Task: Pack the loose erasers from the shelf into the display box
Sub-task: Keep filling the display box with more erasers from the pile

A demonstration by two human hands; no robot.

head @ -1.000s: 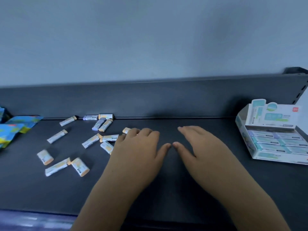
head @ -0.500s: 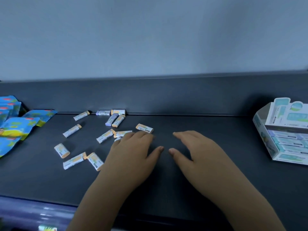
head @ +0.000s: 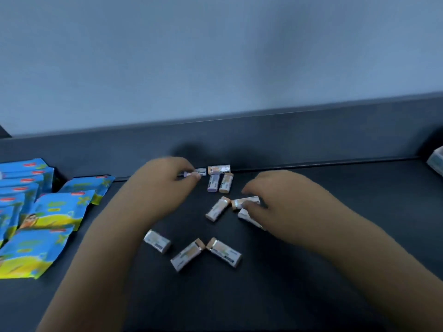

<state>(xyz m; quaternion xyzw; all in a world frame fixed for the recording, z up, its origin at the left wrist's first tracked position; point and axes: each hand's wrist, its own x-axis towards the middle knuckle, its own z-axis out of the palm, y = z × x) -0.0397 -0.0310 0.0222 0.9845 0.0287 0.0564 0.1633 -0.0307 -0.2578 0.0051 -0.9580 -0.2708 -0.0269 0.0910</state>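
Observation:
Several small sleeved erasers lie scattered on the dark shelf (head: 311, 271). My left hand (head: 165, 185) reaches to the back row and pinches an eraser (head: 195, 173) by the rear lip. My right hand (head: 282, 207) curls over two erasers in the middle, its fingers on one eraser (head: 245, 202) with another eraser (head: 247, 215) under the palm. More lie loose: two upright ones (head: 219, 182), one slanted (head: 217, 209), three near the front (head: 206, 254). Only a corner of the display box (head: 436, 164) shows at the right edge.
Blue and yellow snack packets (head: 36, 212) are piled at the left of the shelf. A raised back lip (head: 287, 137) runs behind the erasers, with a pale wall above.
The view has swung left, so the display box is almost out of frame. Both hands left the bare shelf and moved onto the erasers, the left to the back row, the right to the middle.

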